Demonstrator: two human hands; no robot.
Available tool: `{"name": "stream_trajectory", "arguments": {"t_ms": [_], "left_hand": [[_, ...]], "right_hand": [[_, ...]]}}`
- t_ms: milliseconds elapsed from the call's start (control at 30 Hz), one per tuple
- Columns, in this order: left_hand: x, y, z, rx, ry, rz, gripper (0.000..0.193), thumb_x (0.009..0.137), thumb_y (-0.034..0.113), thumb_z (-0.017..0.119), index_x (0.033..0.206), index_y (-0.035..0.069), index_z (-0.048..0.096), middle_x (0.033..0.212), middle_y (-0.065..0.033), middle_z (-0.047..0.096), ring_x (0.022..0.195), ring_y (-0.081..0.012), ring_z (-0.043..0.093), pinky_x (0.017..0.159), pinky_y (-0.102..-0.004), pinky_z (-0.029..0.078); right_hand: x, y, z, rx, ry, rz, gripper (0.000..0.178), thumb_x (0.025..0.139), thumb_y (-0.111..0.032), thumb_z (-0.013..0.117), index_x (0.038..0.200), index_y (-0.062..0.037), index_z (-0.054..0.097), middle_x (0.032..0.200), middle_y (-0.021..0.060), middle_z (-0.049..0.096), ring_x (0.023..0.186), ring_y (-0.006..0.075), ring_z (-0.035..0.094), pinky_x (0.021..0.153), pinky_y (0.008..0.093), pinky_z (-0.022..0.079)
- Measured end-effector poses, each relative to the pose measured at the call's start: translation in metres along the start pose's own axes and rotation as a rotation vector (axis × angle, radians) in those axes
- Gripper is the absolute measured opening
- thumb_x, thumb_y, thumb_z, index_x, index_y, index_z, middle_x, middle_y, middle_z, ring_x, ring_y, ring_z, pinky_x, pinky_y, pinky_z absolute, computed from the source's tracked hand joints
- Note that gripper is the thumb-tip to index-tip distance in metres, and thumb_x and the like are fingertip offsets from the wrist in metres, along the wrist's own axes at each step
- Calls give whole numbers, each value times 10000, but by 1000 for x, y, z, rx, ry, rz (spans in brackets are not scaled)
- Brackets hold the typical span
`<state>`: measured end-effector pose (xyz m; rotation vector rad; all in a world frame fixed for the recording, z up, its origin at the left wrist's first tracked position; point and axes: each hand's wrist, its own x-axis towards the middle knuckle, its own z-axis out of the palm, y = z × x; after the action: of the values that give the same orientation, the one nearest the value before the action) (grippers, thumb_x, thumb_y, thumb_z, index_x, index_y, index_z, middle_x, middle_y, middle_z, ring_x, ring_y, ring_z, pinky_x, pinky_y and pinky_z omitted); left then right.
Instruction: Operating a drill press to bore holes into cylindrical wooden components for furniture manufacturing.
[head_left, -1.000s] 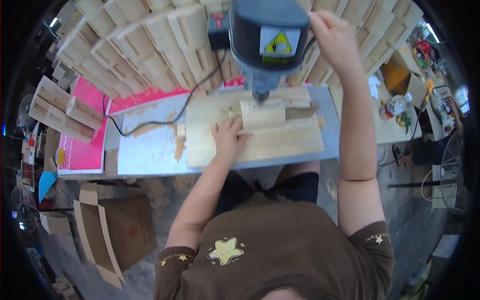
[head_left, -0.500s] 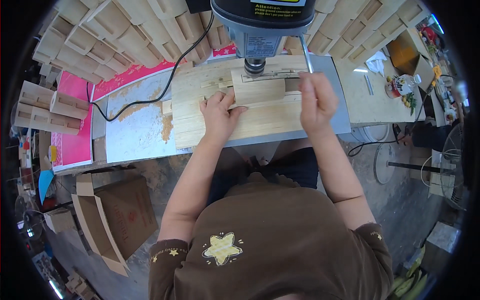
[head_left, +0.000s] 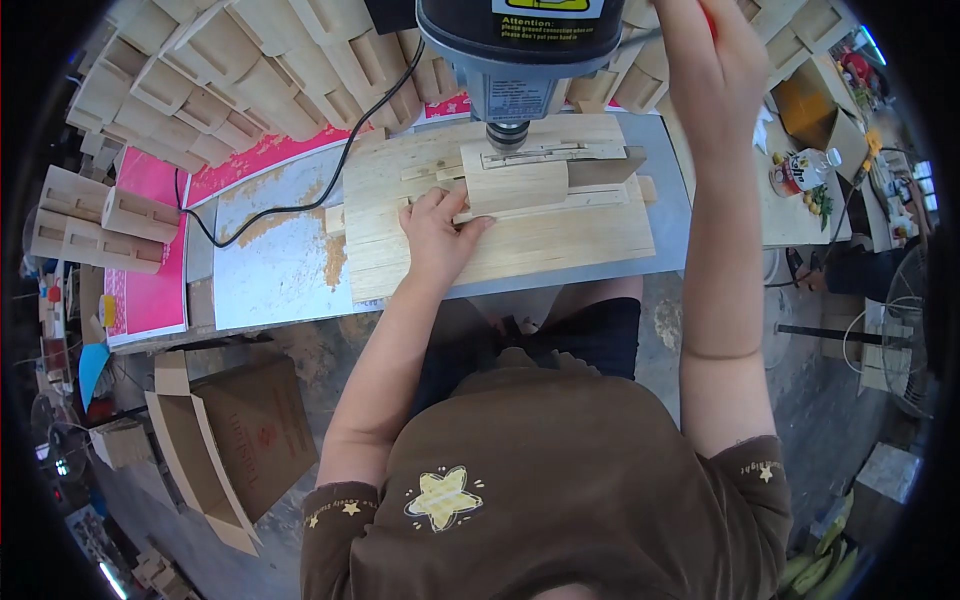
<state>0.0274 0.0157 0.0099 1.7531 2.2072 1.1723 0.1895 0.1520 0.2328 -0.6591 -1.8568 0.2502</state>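
Note:
A pale wooden block [head_left: 518, 188] with a rounded face and a slotted top lies on a flat wooden board [head_left: 560, 238] under the drill press [head_left: 520, 65]. The drill chuck [head_left: 507, 136] is just above the slot at the block's far side; I cannot make out the bit. My left hand [head_left: 440, 225] grips the block's left end, its thumb along the near edge. My right hand [head_left: 718, 70] is raised at the upper right, closed round the end of the feed lever [head_left: 642, 38], where a bit of red shows. A darker flat piece [head_left: 632, 165] stands at the block's right end.
Stacked wooden blocks [head_left: 250, 70] line the back of the bench, with several more [head_left: 100, 220] at the left. A black cable [head_left: 335, 180] crosses the sawdust-strewn sheet. At the right stand a bottle [head_left: 800, 172] and a fan [head_left: 905, 330]. An open carton [head_left: 250, 430] sits lower left.
My right hand has gone up and away from beside the block, and the lever has swung upward with it. My left hand and the block have stayed almost in place.

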Motion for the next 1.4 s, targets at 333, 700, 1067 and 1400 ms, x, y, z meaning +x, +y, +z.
{"name": "stream_trajectory", "arguments": {"t_ms": [333, 700, 1067, 1400], "left_hand": [[13, 0, 13, -279, 63, -122, 440, 562, 235, 825, 939, 97, 645, 860, -13, 543, 831, -185, 530, 862, -363, 280], [-7, 3, -50, -329, 50, 196, 337, 561, 80, 791, 849, 17, 628, 847, -85, 535, 775, -246, 552, 663, -315, 470], [-51, -11, -143, -890, 48, -575, 234, 720, 55, 710, 916, -49, 635, 891, -33, 595, 821, -112, 579, 784, -272, 468], [-24, 17, -107, -872, -52, -928, 364, 746, 287, 752, 739, -51, 617, 580, -41, 563, 415, -63, 435, 381, -201, 297]], "right_hand": [[-18, 45, 20, 99, -79, 250, 197, 903, -167, 526, 1012, -27, 611, 748, 115, 609, 676, 260, 583, 624, 327, 457], [-141, 78, -14, -182, -657, -7, 264, 722, -114, 667, 977, -75, 609, 886, 104, 565, 884, 317, 518, 762, 406, 420], [-149, 73, -37, -44, -719, 31, 271, 717, -45, 655, 982, -29, 601, 885, 118, 564, 846, 329, 495, 766, 388, 406], [-152, 68, -26, -39, -670, 28, 263, 740, -113, 663, 997, -74, 626, 854, 86, 563, 846, 299, 507, 759, 385, 422]]}}
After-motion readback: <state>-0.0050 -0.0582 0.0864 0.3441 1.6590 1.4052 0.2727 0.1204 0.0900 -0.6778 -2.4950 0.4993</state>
